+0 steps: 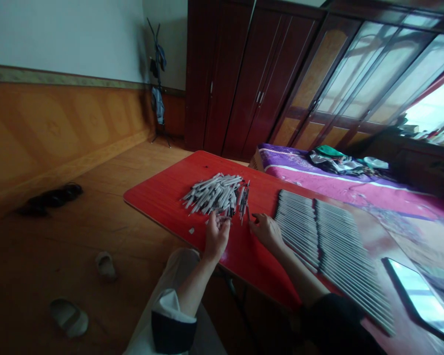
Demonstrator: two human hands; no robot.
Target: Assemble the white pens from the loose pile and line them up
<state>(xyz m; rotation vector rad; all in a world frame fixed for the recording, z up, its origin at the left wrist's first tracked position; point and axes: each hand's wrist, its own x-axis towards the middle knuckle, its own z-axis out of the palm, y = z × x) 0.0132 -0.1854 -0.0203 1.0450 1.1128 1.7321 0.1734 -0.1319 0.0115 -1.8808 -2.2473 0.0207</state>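
The left hand (217, 237) curls at the near edge of a loose heap of slim white pens (214, 194), though the soft view doesn't settle whether it grips any, while the right hand (267, 231) lies open just beside a small upright bunch of pens (243, 199). Both hands are over a red table (159, 197), which also bears long, neat rows of pens (331, 251), with a smartphone (418, 301) beyond them. Past the table lies a bed with a purple and pink cover (318, 177).
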